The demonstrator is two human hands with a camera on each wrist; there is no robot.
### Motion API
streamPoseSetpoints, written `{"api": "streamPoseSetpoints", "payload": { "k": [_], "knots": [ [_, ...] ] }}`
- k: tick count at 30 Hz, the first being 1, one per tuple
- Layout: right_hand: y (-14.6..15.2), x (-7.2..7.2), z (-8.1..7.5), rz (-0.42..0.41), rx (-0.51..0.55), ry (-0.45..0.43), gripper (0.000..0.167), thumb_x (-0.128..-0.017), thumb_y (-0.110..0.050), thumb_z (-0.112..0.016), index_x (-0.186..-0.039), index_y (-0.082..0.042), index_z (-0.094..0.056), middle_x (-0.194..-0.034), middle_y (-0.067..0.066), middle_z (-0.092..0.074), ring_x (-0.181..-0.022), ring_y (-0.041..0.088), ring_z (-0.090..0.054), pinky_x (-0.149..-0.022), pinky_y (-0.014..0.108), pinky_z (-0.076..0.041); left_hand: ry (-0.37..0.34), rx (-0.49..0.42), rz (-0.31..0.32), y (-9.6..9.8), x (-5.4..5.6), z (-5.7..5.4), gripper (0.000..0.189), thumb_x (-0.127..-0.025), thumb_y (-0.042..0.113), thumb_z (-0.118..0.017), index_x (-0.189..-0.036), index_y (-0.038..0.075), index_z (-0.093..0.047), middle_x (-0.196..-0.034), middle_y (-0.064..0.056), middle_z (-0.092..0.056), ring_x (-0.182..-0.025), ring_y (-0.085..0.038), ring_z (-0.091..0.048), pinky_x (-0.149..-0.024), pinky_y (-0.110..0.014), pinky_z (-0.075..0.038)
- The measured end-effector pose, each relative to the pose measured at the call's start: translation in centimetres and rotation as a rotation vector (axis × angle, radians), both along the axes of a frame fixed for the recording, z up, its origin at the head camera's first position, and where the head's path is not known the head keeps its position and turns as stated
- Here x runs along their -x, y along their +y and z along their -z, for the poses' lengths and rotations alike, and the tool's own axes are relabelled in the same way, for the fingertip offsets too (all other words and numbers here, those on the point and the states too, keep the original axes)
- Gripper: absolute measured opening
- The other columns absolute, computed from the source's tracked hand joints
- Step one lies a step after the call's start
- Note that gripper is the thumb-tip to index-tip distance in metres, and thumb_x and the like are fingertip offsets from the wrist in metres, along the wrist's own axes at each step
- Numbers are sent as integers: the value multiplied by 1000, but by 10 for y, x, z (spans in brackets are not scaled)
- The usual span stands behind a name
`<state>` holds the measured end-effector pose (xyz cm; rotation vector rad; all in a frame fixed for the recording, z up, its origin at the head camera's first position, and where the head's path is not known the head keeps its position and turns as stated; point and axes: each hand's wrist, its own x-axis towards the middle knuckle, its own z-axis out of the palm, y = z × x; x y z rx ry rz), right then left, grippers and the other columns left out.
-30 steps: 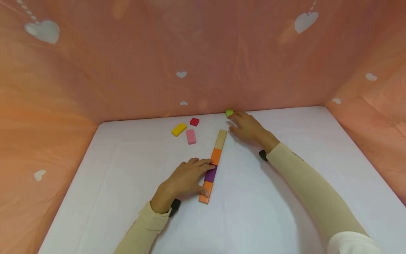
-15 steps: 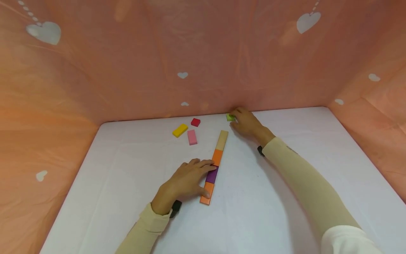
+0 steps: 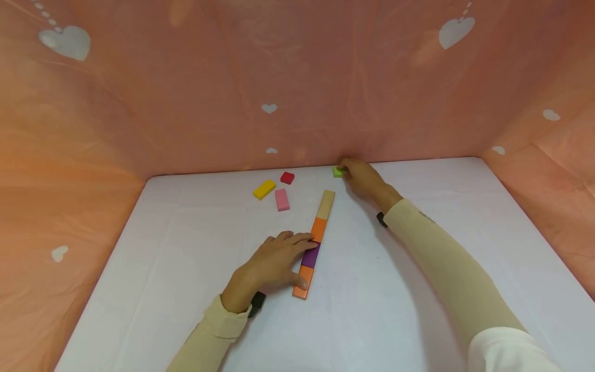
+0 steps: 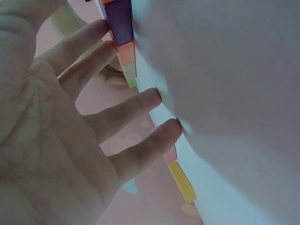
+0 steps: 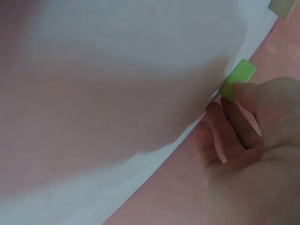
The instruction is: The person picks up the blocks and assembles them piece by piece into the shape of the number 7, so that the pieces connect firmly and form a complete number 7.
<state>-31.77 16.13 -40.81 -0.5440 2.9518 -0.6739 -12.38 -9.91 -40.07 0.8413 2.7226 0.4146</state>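
Since one second before, the green block (image 3: 338, 172) had come a little way nearer on the white table (image 3: 372, 289), and the right hand (image 3: 367, 181) had closed its fingers in on it. Now it sat by the back edge, just in front of the pink cloth wall (image 3: 297, 67). The right thumb and a finger pinched one end of it, and the other end poked out.

The left hand (image 3: 276, 261) had not moved from its place at a long row of blocks. Its fingers were spread wide and held nothing. Its thumb lay over the near orange block (image 3: 304, 274). Two fingertips touched the row where the purple block (image 3: 310, 257) met the far orange block (image 3: 318, 230). A plain wood block (image 3: 326, 204) made the far end of the row. The green block was past that end, and not touching it.

To the left of the row, a pink block (image 3: 282, 200), a yellow block (image 3: 264, 189) and a red block (image 3: 287, 177) lay near each other, each one apart. Both arms wore tan sleeves (image 3: 437, 258).
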Motion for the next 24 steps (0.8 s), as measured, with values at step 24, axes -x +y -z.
{"api": "streamPoseSetpoints", "payload": {
  "k": [24],
  "knots": [
    [-2,-24,3,-42,61,8,42,-101,-18,-59,-142,-13,-54,-140,9,-53,-120,26,-56,-108,45,-46,-4,11,-2,1,-1,0,83,-76,46,-84,-148,29,-48,-158,4,-40,-141,-25,-39,-108,-51,-41]
  ]
}}
